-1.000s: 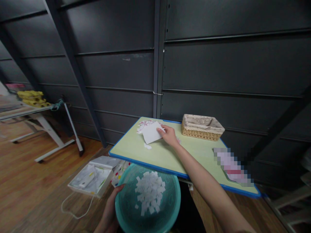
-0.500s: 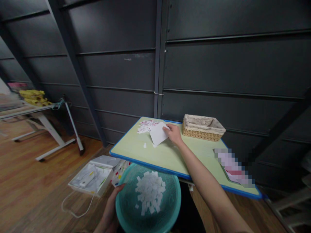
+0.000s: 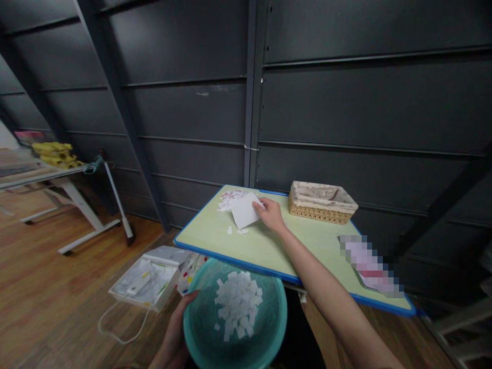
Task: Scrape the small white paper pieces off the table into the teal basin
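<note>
My left hand [image 3: 183, 312] grips the left rim of a teal mesh basket [image 3: 282, 307], its thumb over the edge. White paper scraps [image 3: 238, 302] lie heaped inside the basket, which sits just below the table's front edge. Over the table, my right hand [image 3: 269, 212] pinches a white sheet of paper [image 3: 245, 211] by its right side, and the sheet tilts down to the left. Behind and left of the sheet is a pile of small printed paper pieces [image 3: 227, 200], partly covered by it. A few loose white bits [image 3: 229, 230] rest in front of the pile.
The yellow-green table [image 3: 215, 241] has blue edging. A cloth-lined wicker basket [image 3: 322, 205] stands at its back right, and a blurred-out flat item [image 3: 369, 266] lies at the right. An open white box [image 3: 142, 284] with a cord sits on the floor, left. A dark panelled wall rises behind.
My right hand has drawn the paper sheet slightly left and toward me, uncovering small white bits in front of it. My left hand and the teal basket stay in place.
</note>
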`<state>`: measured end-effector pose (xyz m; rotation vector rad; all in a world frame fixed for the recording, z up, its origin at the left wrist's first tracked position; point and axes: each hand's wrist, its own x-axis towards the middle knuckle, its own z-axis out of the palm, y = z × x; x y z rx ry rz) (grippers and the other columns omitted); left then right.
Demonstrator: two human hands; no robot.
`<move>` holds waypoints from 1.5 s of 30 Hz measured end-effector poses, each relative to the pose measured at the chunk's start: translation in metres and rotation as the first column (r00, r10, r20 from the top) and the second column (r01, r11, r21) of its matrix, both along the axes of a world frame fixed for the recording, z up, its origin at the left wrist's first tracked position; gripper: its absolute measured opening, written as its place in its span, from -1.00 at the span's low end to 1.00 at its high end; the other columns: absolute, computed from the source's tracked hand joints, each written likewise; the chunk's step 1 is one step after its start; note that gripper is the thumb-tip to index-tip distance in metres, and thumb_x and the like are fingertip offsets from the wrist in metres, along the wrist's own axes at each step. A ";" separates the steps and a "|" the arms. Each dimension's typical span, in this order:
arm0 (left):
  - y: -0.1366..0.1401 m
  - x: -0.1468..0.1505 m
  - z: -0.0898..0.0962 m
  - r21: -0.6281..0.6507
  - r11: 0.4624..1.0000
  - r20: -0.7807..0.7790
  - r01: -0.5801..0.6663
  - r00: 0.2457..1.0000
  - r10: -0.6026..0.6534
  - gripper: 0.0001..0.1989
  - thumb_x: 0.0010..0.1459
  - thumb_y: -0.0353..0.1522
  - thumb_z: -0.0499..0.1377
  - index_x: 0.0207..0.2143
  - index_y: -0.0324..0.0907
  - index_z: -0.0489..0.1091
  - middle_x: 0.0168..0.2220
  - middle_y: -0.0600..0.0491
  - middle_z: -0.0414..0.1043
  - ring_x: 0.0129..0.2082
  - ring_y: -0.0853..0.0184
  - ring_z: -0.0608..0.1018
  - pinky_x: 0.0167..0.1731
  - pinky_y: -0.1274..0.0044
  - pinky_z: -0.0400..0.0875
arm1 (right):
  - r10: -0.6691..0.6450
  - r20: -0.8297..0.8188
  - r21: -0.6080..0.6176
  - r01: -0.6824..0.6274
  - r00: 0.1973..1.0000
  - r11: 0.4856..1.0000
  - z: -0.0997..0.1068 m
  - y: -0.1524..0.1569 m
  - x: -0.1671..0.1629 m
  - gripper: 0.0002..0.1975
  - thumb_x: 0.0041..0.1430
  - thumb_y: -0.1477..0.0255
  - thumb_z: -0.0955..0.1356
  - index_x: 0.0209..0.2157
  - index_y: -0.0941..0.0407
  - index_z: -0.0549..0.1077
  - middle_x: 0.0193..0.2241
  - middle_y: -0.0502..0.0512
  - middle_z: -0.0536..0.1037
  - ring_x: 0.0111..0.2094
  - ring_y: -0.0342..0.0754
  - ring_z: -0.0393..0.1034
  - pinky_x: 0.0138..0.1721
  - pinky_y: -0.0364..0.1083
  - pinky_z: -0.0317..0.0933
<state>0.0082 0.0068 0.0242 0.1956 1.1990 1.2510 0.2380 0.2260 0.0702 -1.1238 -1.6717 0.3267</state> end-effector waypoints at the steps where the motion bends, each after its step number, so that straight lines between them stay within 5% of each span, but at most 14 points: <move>1: 0.000 0.000 0.001 0.004 1.000 -0.006 0.004 1.000 -0.004 -0.92 -0.02 -0.50 0.23 -0.39 -0.25 0.41 -0.73 0.10 0.47 -0.74 0.30 0.48 -0.69 0.49 0.41 | 0.026 0.008 -0.002 -0.026 1.000 1.000 -0.001 0.000 -0.001 -0.67 0.17 0.21 0.29 -0.34 0.16 0.56 -0.37 0.14 0.61 -0.37 0.01 0.41 -0.31 -0.09 0.21; 12: 0.000 -0.001 -0.003 0.010 1.000 -0.068 -0.007 0.998 0.007 -0.82 -0.02 -0.46 0.24 -0.29 -0.26 0.43 -0.69 0.09 0.51 -0.67 0.19 0.55 -0.47 0.35 0.52 | 0.093 -0.100 -0.017 -0.095 0.991 0.995 -0.011 0.000 -0.015 -0.71 0.15 0.23 0.32 -0.27 0.16 0.53 -0.33 0.13 0.60 -0.36 -0.03 0.41 -0.31 -0.11 0.22; 19: 0.002 -0.002 -0.002 0.001 1.000 -0.085 -0.030 0.996 0.030 -0.96 0.01 -0.50 0.21 -0.41 -0.26 0.43 -0.76 0.10 0.45 -0.75 0.30 0.46 -0.69 0.50 0.39 | 0.071 -0.100 -0.055 -0.077 0.992 0.995 -0.010 0.005 -0.010 -0.72 0.12 0.25 0.33 -0.32 0.18 0.54 -0.38 0.14 0.59 -0.39 -0.03 0.41 -0.37 -0.12 0.23; 28: 0.001 -0.002 -0.004 0.029 1.000 -0.066 0.003 0.998 -0.001 -0.92 0.00 -0.48 0.22 -0.38 -0.23 0.41 -0.70 0.09 0.51 -0.72 0.27 0.50 -0.61 0.43 0.48 | 0.132 -0.052 -0.104 -0.137 0.990 0.985 -0.005 0.003 -0.006 -0.72 0.04 0.23 0.34 -0.45 0.17 0.52 -0.50 0.08 0.55 -0.46 -0.06 0.36 -0.44 -0.14 0.21; 34: 0.002 -0.002 -0.002 0.029 0.999 -0.054 -0.041 0.998 0.043 -0.92 0.00 -0.53 0.20 -0.49 -0.22 0.40 -0.71 0.10 0.49 -0.73 0.32 0.49 -0.67 0.50 0.44 | 0.151 -0.135 -0.180 -0.174 0.979 0.968 -0.001 0.005 0.004 -0.69 0.01 0.20 0.34 -0.43 0.19 0.52 -0.54 0.08 0.51 -0.55 -0.08 0.33 -0.58 -0.15 0.20; 45: 0.004 -0.004 -0.007 -0.005 1.000 -0.079 -0.029 0.996 0.028 -0.93 -0.01 -0.49 0.21 -0.39 -0.22 0.41 -0.70 0.10 0.50 -0.72 0.29 0.50 -0.67 0.48 0.42 | 0.230 -0.228 -0.248 -0.285 0.946 0.926 0.002 -0.002 0.001 -0.69 -0.03 0.16 0.38 -0.52 0.15 0.44 -0.60 0.02 0.44 -0.61 -0.11 0.29 -0.68 -0.16 0.19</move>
